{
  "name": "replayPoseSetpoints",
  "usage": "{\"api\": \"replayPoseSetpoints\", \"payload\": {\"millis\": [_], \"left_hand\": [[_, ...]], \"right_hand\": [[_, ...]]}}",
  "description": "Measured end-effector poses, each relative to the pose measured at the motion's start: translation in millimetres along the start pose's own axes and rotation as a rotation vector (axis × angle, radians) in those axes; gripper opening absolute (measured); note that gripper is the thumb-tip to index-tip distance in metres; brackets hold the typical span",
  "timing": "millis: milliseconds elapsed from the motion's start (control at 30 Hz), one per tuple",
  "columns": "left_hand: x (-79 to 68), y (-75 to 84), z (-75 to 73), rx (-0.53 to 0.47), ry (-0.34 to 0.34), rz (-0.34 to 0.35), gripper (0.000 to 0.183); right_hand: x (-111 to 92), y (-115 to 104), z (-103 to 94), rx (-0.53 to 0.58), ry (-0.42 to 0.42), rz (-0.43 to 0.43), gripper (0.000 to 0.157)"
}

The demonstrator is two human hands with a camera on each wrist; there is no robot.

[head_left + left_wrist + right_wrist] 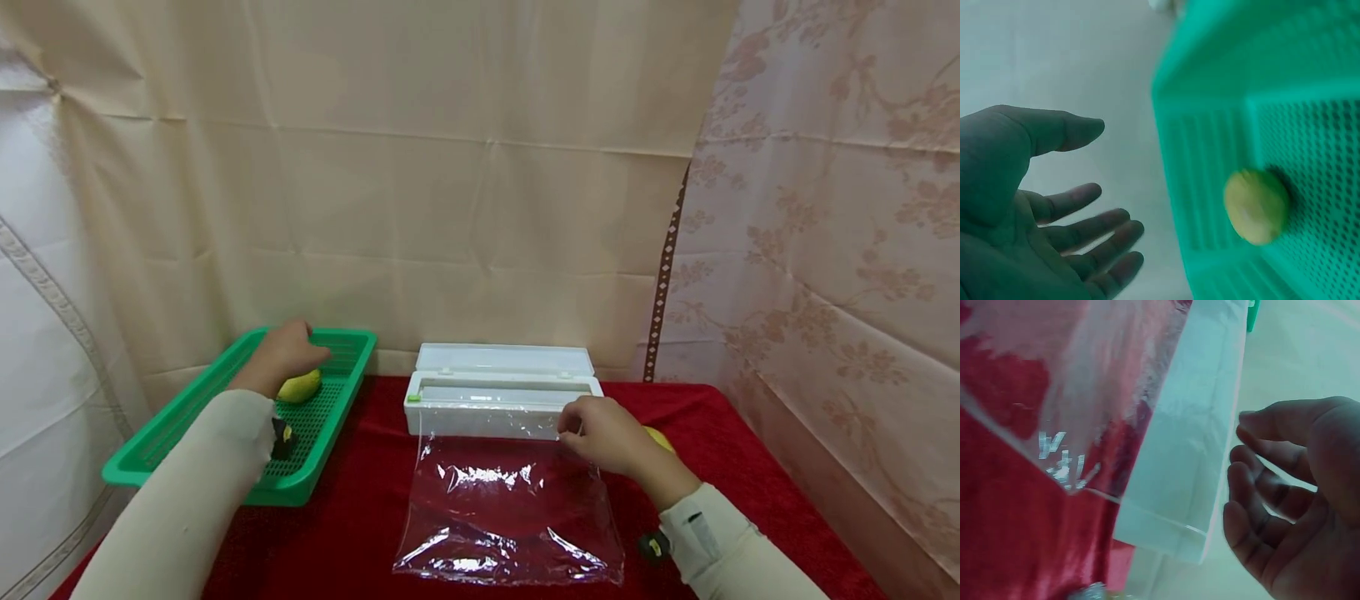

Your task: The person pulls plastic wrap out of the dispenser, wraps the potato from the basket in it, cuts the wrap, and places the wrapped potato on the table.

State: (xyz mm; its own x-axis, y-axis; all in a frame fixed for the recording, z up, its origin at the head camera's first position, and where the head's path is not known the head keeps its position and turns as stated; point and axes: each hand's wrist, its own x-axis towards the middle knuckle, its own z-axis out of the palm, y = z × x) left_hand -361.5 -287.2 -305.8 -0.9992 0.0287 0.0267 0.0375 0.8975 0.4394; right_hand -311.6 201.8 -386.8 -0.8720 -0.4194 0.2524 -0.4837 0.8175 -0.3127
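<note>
My left hand [288, 360] is over the green basket [358, 367], above a lemon [300, 387] lying in it. In the left wrist view, the fingers of that hand [1041, 206] are spread and apart from the lemon [1257, 206]. Nearest to my right hand [603, 433] is the front right of a white cling film dispenser [480, 421]. Loosely bent, the right hand's fingers [1254, 531] show nothing between them in the right wrist view. Clear cling film [510, 517] extends from the dispenser toward me over the red cloth.
Behind my right hand, a yellow object [660, 439] is partly hidden. The dispenser's lid [504, 359] stands raised at the back, and a small green piece [414, 398] sits at its left end. A beige curtain [450, 208] hangs behind the red-covered table [345, 533].
</note>
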Motion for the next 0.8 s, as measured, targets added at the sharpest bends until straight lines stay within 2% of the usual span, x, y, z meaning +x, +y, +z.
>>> {"api": "replayPoseSetpoints", "payload": {"millis": [133,433,600,700,800], "left_hand": [[5.5,-21.9,-0.3,0.056,-0.009,-0.024,0.071],[16.8,-61.5,12.1,0.050,-0.043,-0.051,0.071],[19.2,-86.1,21.1,0.032,-0.053,-0.067,0.077],[25.6,-96.7,29.0,0.031,-0.067,-0.078,0.083],[31.9,-102.3,36.7,0.020,-0.089,-0.049,0.084]], "right_hand": [[-14.2,6.9,7.7,0.059,-0.055,0.028,0.012],[-55.0,22.2,17.2,0.331,-0.263,0.018,0.009],[-69.0,31.4,24.1,0.417,-0.272,-0.016,0.013],[-74.4,34.7,26.1,0.468,-0.274,-0.001,0.014],[-77.0,37.5,27.2,0.506,-0.267,0.021,0.014]]}}
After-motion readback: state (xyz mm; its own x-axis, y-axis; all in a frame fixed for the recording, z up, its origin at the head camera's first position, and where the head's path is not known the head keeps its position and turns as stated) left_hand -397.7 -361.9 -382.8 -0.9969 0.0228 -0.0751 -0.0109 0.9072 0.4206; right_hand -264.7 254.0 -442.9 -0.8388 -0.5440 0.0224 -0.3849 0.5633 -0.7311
